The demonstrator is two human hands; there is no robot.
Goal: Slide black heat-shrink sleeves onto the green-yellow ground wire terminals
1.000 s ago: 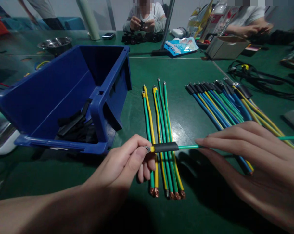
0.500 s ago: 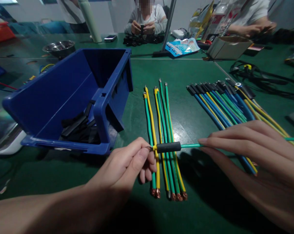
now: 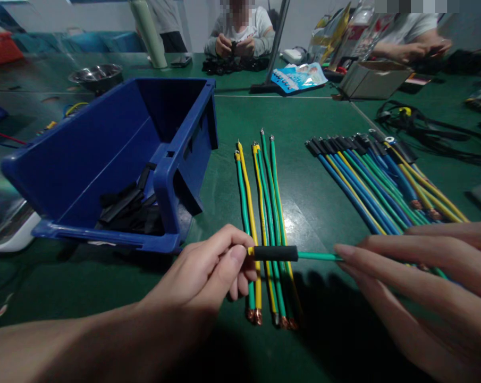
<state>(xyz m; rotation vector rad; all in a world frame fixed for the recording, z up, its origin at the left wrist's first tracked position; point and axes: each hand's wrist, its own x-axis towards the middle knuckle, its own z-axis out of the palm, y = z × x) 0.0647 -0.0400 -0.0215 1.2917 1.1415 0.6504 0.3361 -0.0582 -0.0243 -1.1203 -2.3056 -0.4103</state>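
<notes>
Between my hands a green wire (image 3: pixel 318 256) runs crosswise above the table, with a black sleeve (image 3: pixel 275 253) around it near its left end. My left hand (image 3: pixel 220 266) is closed on that end, thumb and forefinger pinching it beside a bit of yellow. My right hand (image 3: pixel 419 276) pinches the wire between thumb and fingertips, to the right of the sleeve. Beneath lie several green and yellow wires (image 3: pixel 244 197), side by side, with bare copper at their near ends and metal terminals at the far ends.
To the left stands a blue bin (image 3: pixel 168 202) with black sleeves (image 3: pixel 131 210) inside. Sleeved blue, green and yellow wires (image 3: pixel 355 186) lie at right. Farther back are a steel bowl (image 3: pixel 96 77), a green bottle (image 3: pixel 149 37), a cardboard box (image 3: pixel 373 80) and black cables (image 3: pixel 431 133). Other people sit opposite.
The held wire and its sleeve have come slightly down, toward me. My right hand has shifted a little right and down along with the wire; my left still pinches its end.
</notes>
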